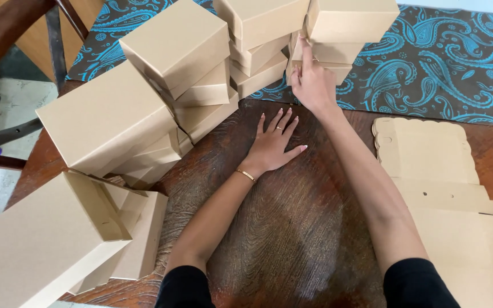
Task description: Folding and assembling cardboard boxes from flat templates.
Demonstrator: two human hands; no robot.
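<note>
The right hand (310, 80) touches a stacked plain brown cardboard box (322, 52), fingers straight; the left hand (273, 142) lies open on the table (292, 228), holding nothing.

Plain tan cardboard boxes (172, 51) stacked left and top; flat box blanks (429, 165) right.

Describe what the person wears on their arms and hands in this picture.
Both arms are bare from the upper arm down, with short black sleeves at the bottom edge of the view. The left hand has a thin gold bracelet at the wrist and a slim ring on one finger, with long pale nails. The right hand shows no jewellery from here.
</note>
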